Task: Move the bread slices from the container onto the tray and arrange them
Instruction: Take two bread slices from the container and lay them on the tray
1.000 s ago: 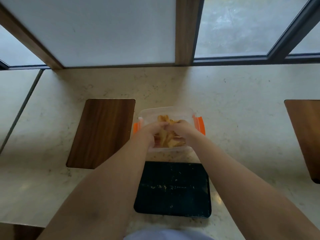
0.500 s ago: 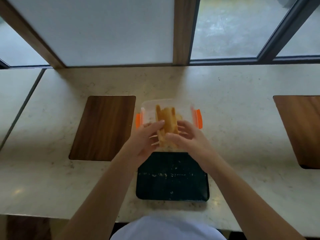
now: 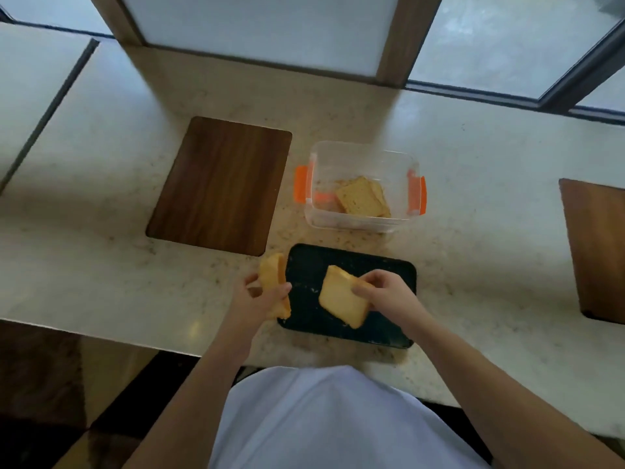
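A black tray lies near the counter's front edge. Behind it stands a clear plastic container with orange clips, and a couple of bread slices lie flat in its bottom. My right hand holds a bread slice flat and slightly tilted over the tray's middle. My left hand grips a small stack of bread slices on edge, just off the tray's left rim.
A dark wooden board lies on the pale stone counter left of the container. Another wooden board is at the right edge. Window frames run along the back. The counter's front edge passes just below the tray.
Both hands lifted bread out of the container and drew back toward me. The stack split: one slice is in my right hand over the tray, the rest in my left.
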A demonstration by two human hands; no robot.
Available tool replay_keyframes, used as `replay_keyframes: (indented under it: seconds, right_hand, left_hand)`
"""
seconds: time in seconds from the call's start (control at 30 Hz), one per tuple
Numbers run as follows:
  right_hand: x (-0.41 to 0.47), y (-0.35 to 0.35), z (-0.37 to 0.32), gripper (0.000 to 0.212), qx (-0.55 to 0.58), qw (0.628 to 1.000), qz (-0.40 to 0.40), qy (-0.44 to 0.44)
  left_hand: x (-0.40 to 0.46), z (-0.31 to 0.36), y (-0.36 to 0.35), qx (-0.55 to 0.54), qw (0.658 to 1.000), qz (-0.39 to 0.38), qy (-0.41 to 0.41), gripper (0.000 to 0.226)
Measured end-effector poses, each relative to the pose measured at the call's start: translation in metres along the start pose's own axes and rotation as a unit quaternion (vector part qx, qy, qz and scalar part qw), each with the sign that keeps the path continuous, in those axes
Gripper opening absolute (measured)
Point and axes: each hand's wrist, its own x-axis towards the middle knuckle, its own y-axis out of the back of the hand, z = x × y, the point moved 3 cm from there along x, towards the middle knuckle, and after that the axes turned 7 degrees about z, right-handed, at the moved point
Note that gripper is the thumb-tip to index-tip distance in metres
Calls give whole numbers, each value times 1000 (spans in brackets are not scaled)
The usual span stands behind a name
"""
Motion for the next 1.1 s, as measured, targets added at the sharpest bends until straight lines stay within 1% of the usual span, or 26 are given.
replay_keyframes:
  seconds: [0.1,0.17,0.23,0.3,0.37,0.47,0.57,0.67,0.77,0.83,0.9,0.97,1.03,1.1]
  right_hand:
    - [16,-9,-9,14,65,997,-20,-25]
    - [27,-16,-14,16,103,993,-29,-58]
    - [37,-24,-18,13,126,987,-30,-95]
    - [45,-31,-21,8,136,983,-22,-118]
    - [51,-38,-24,7,140,982,-23,-123]
    - [58,-49,-31,17,151,980,-48,-121]
    - [61,-56,-39,37,148,981,-56,-109]
    - [65,-59,-38,51,127,985,-26,-116]
    - [68,-57,-28,62,125,983,42,-127]
    - [67,-54,-21,64,109,984,93,-108]
    - [62,-53,-17,63,92,984,124,-90]
    - [55,-54,-12,62,86,984,130,-88]
    - [48,-57,-6,58,88,985,116,-89]
    - [43,-62,-2,56,90,987,106,-85]
  left_hand:
    - [5,-8,6,18,1000,9,13,98]
    - [5,-9,8,10,1000,11,12,106]
    - [4,-9,8,-5,1000,11,7,110]
    - [5,-11,9,-16,1000,11,8,105]
    - [7,-14,11,-22,999,17,16,98]
    - [8,-18,17,-20,999,23,23,94]
    - [10,-20,24,-14,999,18,26,91]
    - [13,-19,30,-2,999,22,29,88]
    - [15,-16,31,11,1000,18,24,87]
    - [18,-13,31,18,999,14,24,87]
    - [21,-11,30,14,999,15,25,87]
    - [20,-10,28,9,1000,12,21,91]
    - [17,-9,24,17,1000,3,19,97]
    - [18,-12,20,27,999,-7,18,92]
